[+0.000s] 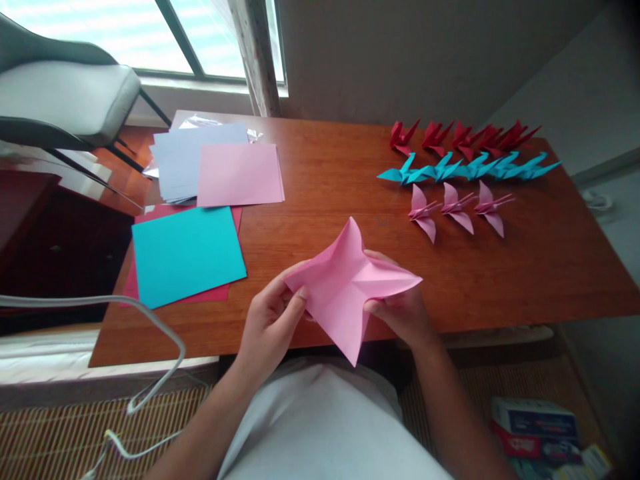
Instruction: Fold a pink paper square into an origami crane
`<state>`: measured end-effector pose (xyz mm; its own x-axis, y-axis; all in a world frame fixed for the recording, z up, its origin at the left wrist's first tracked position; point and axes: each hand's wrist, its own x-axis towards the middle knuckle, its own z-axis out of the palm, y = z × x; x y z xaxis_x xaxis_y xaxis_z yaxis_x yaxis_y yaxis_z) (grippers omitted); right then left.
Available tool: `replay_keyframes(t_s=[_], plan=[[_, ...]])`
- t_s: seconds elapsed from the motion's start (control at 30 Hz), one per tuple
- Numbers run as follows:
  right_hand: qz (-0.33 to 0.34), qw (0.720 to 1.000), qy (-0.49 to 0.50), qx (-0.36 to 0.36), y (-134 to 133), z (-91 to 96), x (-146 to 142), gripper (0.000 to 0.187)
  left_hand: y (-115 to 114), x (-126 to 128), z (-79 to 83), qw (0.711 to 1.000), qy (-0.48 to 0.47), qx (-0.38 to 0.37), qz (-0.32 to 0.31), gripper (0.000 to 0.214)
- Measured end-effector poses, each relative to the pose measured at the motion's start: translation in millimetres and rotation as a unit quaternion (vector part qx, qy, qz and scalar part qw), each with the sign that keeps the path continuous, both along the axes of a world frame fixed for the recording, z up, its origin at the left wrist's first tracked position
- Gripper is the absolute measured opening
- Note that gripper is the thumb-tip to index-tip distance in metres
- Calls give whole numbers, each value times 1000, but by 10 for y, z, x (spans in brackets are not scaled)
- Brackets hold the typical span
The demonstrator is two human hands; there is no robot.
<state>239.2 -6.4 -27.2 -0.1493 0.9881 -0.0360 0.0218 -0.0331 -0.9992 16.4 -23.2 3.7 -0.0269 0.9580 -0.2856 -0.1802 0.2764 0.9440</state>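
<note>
A pink sheet of origami paper [345, 283], creased and partly folded into a four-pointed shape, is held up over the table's front edge. My left hand [275, 310] pinches its left corner, thumb on top and fingers mostly hidden beneath. On the other side, my right hand [403, 310] grips the paper near its right point, the thumb below that point and a finger showing above it. The right point and the side next to it are pressed inward along creases. The top and bottom points stick out free.
Blue paper [190, 257] lies over red sheets at the table's left, with pink paper [240, 175] and grey-white paper [175, 160] behind. Folded cranes stand in rows at right: red [465, 139], blue [475, 168], pink [456, 208]. A white cable [165, 327] loops at lower left.
</note>
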Motion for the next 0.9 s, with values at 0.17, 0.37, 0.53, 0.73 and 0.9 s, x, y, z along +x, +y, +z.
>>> replay_keyframes(t_s=[0.17,0.37,0.53,0.73,0.9], plan=[[4,999,53,6,18,-26,-17,66,-14,-94,-79,996,-53,31,-58,45],[5,998,63,17,20,-32,-9,61,52,-243,-32,976,-95,87,-174,51],[20,998,51,26,13,-45,5,59,95,-324,-26,959,-84,81,-258,62],[23,999,43,18,3,-25,-6,61,121,-266,-67,966,-51,119,-225,51],[24,999,38,14,-6,-28,-12,62,119,-170,-88,976,-33,149,-158,42]])
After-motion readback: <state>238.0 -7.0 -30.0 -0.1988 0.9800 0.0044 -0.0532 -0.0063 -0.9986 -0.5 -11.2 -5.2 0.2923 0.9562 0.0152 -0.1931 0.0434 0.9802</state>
